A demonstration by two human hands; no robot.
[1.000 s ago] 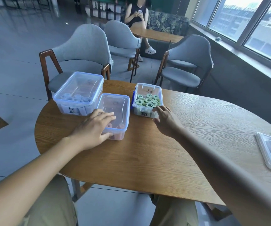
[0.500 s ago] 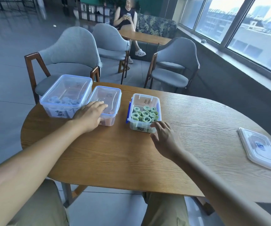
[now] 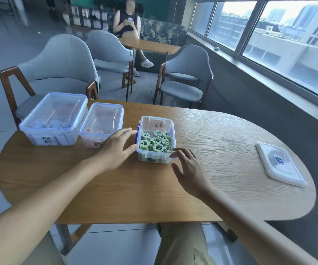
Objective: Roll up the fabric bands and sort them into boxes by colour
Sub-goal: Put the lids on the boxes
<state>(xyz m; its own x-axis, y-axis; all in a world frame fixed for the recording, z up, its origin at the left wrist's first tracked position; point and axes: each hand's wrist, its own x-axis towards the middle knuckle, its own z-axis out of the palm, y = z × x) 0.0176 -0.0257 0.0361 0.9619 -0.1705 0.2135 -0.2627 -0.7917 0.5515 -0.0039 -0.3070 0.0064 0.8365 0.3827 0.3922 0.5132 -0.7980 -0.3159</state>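
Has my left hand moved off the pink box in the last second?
Yes. The left hand has gone right from the pink box toward the green box.

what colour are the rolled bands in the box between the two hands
Green, pale with darker edges; the rolled bands show best in the head view, packed in the clear box.

Wooden table (image 3: 221, 134) with a rounded right end across the middle of the frame. Three grey upholstered chairs with dark wood frames behind it: one at upper left (image 3: 58, 69), one at upper centre (image 3: 108, 48), one right of centre (image 3: 188, 73). Second wooden table (image 3: 150, 44) near the top, a seated person (image 3: 127, 22) behind it, a leaf-patterned sofa (image 3: 163, 33) just beside. Grey tiled floor (image 3: 11, 44) at left. Large windows (image 3: 278, 35) along the upper right, bright with daylight, city buildings beyond.
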